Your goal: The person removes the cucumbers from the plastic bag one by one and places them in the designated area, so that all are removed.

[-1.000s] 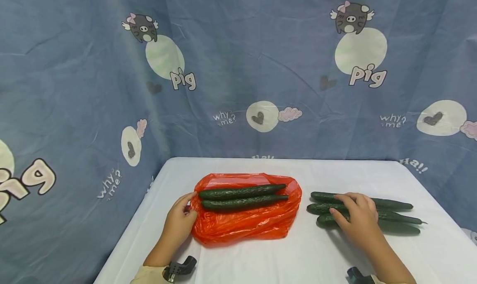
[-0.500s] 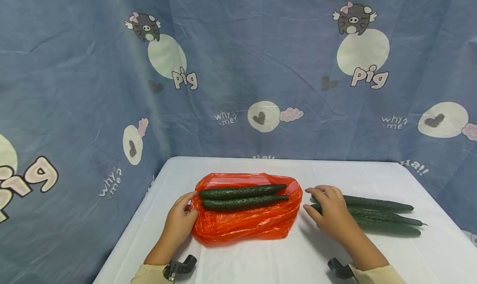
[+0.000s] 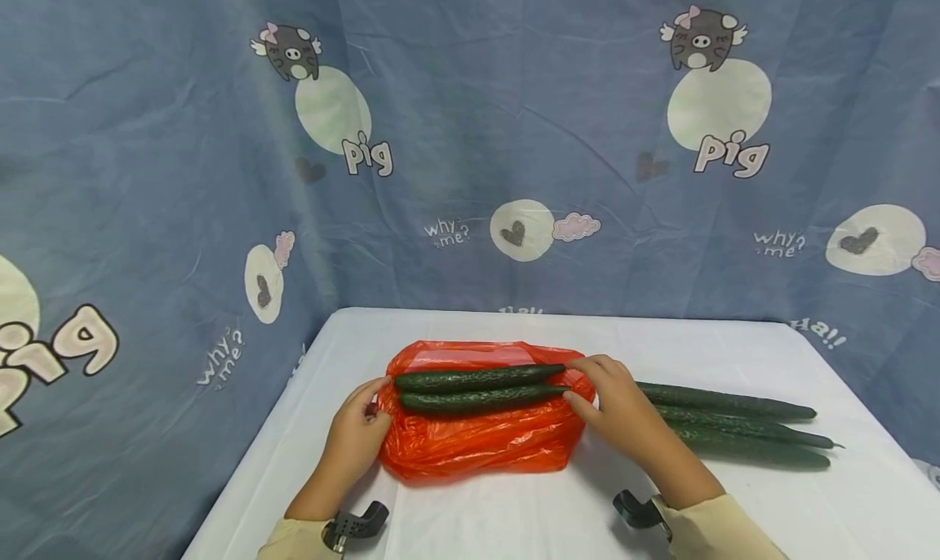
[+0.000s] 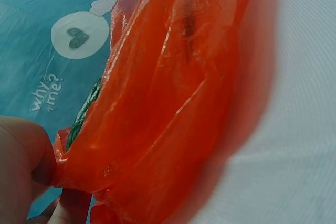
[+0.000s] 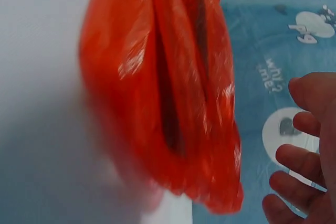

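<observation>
A red plastic bag (image 3: pixel 477 450) lies on the white table with two dark green cucumbers (image 3: pixel 477 378) side by side at its opening. At the bag's left edge my left hand (image 3: pixel 356 429) pinches the plastic; the left wrist view shows the gathered film (image 4: pixel 79 174) between thumb and fingers. My right hand (image 3: pixel 620 409) hovers by the bag's right end, fingers spread and lightly bent, fingertips close to the cucumbers' tips. In the right wrist view those fingers (image 5: pixel 296 161) hold nothing and stand apart from the bag.
Several more cucumbers (image 3: pixel 742 403) lie together on the right of the table (image 3: pixel 514 519), their left ends hidden behind my right forearm. A blue patterned curtain (image 3: pixel 455 135) hangs behind and to the left of the table.
My right hand has moved left, from over the loose cucumbers to the bag's right end. The left hand and the cucumbers in the bag stay in place.
</observation>
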Demonstrator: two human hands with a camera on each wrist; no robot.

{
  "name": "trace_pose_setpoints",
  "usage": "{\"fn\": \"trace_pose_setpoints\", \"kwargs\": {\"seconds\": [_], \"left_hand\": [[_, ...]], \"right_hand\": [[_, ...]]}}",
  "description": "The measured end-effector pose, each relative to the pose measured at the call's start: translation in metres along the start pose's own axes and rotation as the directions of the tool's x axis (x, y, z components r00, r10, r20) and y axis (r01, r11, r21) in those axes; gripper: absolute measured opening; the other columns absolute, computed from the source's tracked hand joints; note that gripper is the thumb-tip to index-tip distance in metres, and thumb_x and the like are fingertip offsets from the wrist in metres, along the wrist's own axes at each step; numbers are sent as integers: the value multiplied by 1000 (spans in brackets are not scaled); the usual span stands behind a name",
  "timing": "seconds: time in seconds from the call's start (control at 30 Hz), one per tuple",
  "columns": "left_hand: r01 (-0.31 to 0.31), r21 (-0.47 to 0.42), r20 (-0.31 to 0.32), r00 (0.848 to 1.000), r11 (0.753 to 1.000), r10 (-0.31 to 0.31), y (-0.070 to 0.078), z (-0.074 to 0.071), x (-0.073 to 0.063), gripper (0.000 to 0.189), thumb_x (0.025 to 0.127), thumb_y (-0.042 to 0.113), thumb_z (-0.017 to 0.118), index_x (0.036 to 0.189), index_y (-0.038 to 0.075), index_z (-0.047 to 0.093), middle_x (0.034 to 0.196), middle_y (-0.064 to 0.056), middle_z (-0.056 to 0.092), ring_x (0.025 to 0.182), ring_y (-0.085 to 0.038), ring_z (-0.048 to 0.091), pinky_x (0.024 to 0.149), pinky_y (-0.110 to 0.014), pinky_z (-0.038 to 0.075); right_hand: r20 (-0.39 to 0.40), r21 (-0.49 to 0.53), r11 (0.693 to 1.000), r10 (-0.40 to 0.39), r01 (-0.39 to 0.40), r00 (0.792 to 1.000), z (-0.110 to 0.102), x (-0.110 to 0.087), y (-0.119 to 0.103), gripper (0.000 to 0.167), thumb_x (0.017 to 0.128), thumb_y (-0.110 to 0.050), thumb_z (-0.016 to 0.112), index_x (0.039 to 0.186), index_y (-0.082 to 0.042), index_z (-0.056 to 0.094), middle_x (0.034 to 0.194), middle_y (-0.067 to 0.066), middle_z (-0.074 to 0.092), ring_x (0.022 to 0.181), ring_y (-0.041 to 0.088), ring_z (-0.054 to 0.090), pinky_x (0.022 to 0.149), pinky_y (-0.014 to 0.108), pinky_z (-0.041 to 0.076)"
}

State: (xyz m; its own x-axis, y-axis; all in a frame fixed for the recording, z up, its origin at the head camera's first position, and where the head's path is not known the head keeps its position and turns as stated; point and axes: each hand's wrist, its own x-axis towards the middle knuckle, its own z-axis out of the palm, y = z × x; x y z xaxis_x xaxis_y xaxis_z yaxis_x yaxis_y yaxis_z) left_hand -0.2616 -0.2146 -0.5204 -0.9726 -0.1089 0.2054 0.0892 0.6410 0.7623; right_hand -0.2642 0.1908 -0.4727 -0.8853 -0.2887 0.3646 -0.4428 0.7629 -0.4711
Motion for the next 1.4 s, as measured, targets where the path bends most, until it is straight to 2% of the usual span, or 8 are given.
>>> {"fn": "trace_pose_setpoints", "kwargs": {"seconds": [0.2,0.37,0.6,0.77,0.83,1.07,1.4], "left_hand": [[7,-1,-4,1000,1000,-7,-1,-1,-1,57,90,2,59,146,13,61,150,-8,58,105,-22,62,87,-32,53],[8,-10,0,1000,1000,-8,0,-2,0,57,90,3,59,146,14,61,149,-7,58,103,-21,60,87,-33,52],[16,-16,4,1000,1000,-16,-1,-1,-1,58,89,2,59,146,14,62,148,-7,58,101,-20,59,85,-31,51],[9,-23,5,1000,1000,-9,-1,-2,0,58,89,2,59,146,14,62,147,-7,59,100,-20,59,83,-29,51],[8,-23,2,1000,1000,-8,-1,-2,0,57,90,2,59,146,14,62,148,-7,59,101,-20,59,84,-29,51],[30,-27,3,1000,999,-30,-1,-1,-1,57,90,2,59,146,14,62,146,-7,59,100,-20,61,84,-30,53],[19,-14,-4,1000,1000,-19,0,-1,0,58,89,1,59,145,14,62,146,-7,59,99,-20,60,84,-31,52]], "right_hand": [[66,74,997,10,-15,998,9,16,-15,52,97,-28,75,144,-11,61,141,9,61,133,32,57,109,58,48],[101,92,995,34,-44,994,19,21,-26,55,98,-30,73,148,-13,58,149,8,56,137,32,53,110,58,47],[157,128,988,64,-84,985,29,26,-35,59,99,-35,72,153,-19,53,153,4,53,138,31,52,109,58,48],[201,171,979,79,-114,976,30,35,-40,64,98,-36,73,157,-25,49,159,2,47,146,33,45,113,62,42],[211,174,979,71,-109,975,32,39,-42,66,97,-36,73,157,-25,48,160,3,47,148,33,42,115,63,39],[214,153,982,76,-110,974,44,45,-44,64,96,-37,75,155,-24,51,158,4,49,147,32,43,115,61,41],[256,117,987,77,-110,964,56,62,-56,64,95,-41,75,153,-23,54,158,4,50,150,34,39,120,60,35]]}}
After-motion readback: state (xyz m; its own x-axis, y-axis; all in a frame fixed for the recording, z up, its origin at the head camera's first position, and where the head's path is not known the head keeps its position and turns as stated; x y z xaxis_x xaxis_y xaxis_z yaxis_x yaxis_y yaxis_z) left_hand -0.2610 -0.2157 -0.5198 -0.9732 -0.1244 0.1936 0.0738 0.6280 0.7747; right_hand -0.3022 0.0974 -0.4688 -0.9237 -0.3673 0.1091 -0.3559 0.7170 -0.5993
